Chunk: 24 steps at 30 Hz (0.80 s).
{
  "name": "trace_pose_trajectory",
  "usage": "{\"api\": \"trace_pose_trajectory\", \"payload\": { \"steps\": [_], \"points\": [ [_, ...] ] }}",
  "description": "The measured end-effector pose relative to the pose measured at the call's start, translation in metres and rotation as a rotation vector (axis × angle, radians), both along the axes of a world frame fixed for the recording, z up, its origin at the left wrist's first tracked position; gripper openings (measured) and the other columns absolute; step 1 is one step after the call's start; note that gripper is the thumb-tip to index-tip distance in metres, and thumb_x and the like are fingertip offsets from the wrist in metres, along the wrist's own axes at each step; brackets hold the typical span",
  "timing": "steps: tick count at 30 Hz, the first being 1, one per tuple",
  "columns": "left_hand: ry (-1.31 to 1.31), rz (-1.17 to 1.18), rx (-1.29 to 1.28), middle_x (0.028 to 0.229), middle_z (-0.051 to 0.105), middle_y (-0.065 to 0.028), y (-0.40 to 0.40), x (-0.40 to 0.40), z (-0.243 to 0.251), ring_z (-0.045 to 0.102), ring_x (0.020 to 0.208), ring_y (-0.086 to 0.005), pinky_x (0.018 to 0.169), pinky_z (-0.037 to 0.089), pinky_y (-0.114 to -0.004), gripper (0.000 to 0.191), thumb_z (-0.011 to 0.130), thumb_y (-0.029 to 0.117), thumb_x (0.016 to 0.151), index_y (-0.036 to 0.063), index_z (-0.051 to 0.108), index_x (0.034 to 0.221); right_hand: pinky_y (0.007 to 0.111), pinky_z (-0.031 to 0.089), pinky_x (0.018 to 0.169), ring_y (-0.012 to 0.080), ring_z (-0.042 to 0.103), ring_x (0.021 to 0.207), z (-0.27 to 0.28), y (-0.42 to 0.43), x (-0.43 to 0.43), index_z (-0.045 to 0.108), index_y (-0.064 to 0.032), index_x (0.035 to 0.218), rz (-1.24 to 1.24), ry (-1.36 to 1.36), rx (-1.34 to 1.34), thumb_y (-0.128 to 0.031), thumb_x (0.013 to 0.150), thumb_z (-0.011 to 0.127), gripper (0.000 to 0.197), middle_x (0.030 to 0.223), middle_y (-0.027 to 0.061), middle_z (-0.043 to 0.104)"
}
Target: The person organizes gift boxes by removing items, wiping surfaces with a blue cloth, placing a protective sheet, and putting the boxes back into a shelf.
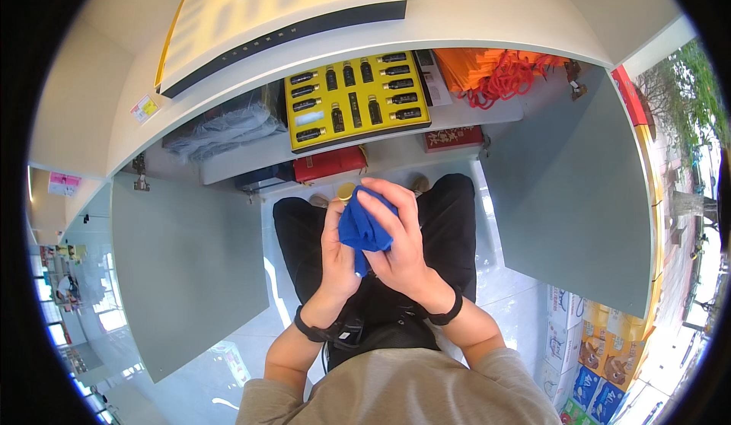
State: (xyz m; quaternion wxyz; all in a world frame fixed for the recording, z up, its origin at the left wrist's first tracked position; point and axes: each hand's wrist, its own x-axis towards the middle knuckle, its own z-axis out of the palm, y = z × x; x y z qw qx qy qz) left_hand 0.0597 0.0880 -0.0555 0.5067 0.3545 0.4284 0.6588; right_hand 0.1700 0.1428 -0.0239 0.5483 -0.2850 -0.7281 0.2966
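Note:
My left hand (337,254) grips a small bottle, of which mainly the gold cap (345,191) shows. A blue cloth (365,228) is bunched over the bottle's side, pressed there by the fingers of my right hand (402,236). The cloth and fingers hide the bottle's body. Beyond my hands, a yellow-lined presentation box (297,95) lies on the cabinet shelf (457,118). Several dark bottles with gold caps (374,110) sit in its slots. One slot near the box's left side holds a pale, whitish piece (309,118) instead of a dark bottle.
Two grey cabinet doors stand swung out, one left (188,265) and one right (571,196). Clear plastic bags (228,125) and orange bags with red cords (474,71) flank the box. Red boxes (329,163) sit below. Stacked cartons (599,351) stand at right.

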Motion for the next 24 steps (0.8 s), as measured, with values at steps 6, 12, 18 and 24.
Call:
{"api": "trace_pose_trajectory", "payload": {
  "steps": [6, 12, 18, 24],
  "points": [
    [-0.659, -0.225, -0.178, 0.134, 0.053, -0.0075, 0.002, 0.001, 0.043, 0.051, 0.127, -0.0217, 0.109, 0.039, -0.036, 0.046, 0.034, 0.042, 0.107, 0.0107, 0.045, 0.138, 0.041, 0.047, 0.094, 0.0301, 0.058, 0.113, -0.010, -0.007, 0.010, 0.065, -0.0077, 0.120, -0.060, -0.312, 0.269, -0.008, 0.071, 0.065, 0.049, 0.129, 0.0095, 0.059],
    [-0.517, -0.120, -0.196, 0.137, 0.052, -0.0097, 0.006, 0.000, 0.021, 0.049, 0.130, -0.0238, 0.111, 0.037, -0.039, 0.048, 0.030, 0.052, 0.105, 0.0138, 0.050, 0.126, 0.042, 0.046, 0.096, 0.0338, 0.056, 0.115, -0.012, -0.005, 0.018, 0.060, -0.0036, 0.125, 0.019, -0.376, 0.162, -0.004, 0.069, 0.067, 0.056, 0.130, 0.0127, 0.057],
    [-0.268, -0.010, 0.033, 0.143, 0.048, -0.0182, 0.013, -0.004, 0.016, 0.034, 0.143, -0.0284, 0.118, 0.026, -0.044, 0.047, 0.026, 0.051, 0.105, 0.0096, 0.046, 0.106, 0.043, 0.046, 0.093, 0.0419, 0.054, 0.108, -0.011, -0.021, 0.008, 0.053, 0.0035, 0.124, 0.124, -0.061, -0.289, -0.004, 0.082, 0.069, 0.045, 0.119, 0.0216, 0.052],
    [0.050, -0.080, 0.174, 0.141, 0.048, -0.0253, 0.008, -0.007, 0.019, 0.027, 0.146, -0.0346, 0.118, 0.021, -0.048, 0.048, 0.024, 0.051, 0.105, 0.0090, 0.045, 0.104, 0.041, 0.049, 0.089, 0.0405, 0.059, 0.103, 0.006, -0.019, 0.013, 0.055, 0.0034, 0.118, 0.211, -0.066, -0.470, -0.010, 0.089, 0.066, 0.034, 0.117, 0.0206, 0.055]
  ]
}}
